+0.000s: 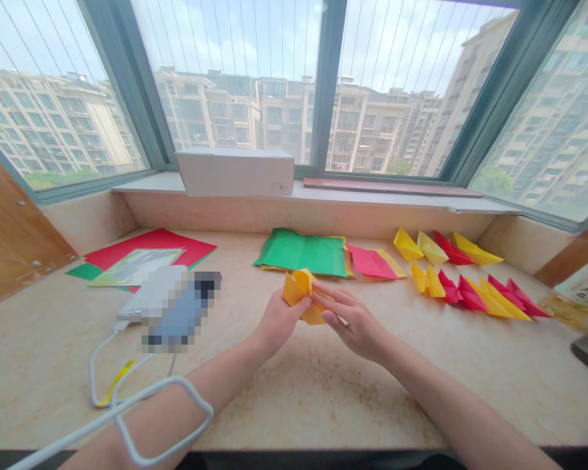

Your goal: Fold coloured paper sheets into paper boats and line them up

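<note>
While working over the pale, speckled stone counter (269,411), holds near its middle one small, folded piece of yellow-orange paper (314,316). Cannot tell whether with the lower edge touching the stone.

Grasps it from the left side with the bare left hand (278,320), with the thumb laid over the near face and the other fingers mostly hidden behind. Touches it from the right side with the bare right hand (353,320), with fingers nearly straight and tips resting on the paper, close to the left thumb; cannot tell whether in a firm pinch or only in light pressing.

Has thus the paper directly between both sets of fingers, without a gap to either, and cannot call one hand nearer. By the visible part, seems to have its longer direction from far left to near right, with flaps raised at the far end; because of the covering fingers, cannot be certain of this axis.

Has just beyond the hands a stack of large green paper sheets (301,252), and farther right, well apart, two rows of pointed, folded paper shapes (472,293) in yellow and red.
</note>
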Tool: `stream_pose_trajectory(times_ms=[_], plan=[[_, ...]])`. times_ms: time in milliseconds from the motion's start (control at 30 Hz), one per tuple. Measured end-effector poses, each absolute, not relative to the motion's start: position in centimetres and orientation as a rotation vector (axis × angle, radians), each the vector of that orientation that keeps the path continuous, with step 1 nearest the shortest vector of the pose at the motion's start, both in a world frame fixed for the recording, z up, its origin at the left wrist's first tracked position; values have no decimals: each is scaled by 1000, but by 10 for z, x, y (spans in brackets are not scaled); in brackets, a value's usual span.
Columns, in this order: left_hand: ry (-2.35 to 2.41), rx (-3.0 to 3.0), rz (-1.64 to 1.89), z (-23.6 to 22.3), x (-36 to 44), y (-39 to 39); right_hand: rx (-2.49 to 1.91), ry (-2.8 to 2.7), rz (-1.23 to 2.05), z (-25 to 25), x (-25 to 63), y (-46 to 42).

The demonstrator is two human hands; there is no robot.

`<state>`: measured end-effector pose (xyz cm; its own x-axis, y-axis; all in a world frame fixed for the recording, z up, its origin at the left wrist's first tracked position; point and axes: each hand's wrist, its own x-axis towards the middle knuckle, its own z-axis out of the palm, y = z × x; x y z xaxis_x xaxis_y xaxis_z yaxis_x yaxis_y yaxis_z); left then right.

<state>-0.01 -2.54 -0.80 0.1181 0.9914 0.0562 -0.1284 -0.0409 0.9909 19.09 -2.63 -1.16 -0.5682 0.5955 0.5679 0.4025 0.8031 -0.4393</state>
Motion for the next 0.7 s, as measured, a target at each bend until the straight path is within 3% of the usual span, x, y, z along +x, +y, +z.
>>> stream_pose_trajectory(times_ms=[500, 700], plan=[[1081, 1263, 1261, -6, -5, -20, -702, -2187, 231, -17, 192, -21], [986, 1192, 1256, -6, -5, -18, -906, -1940, 439, -16, 192, -20]])
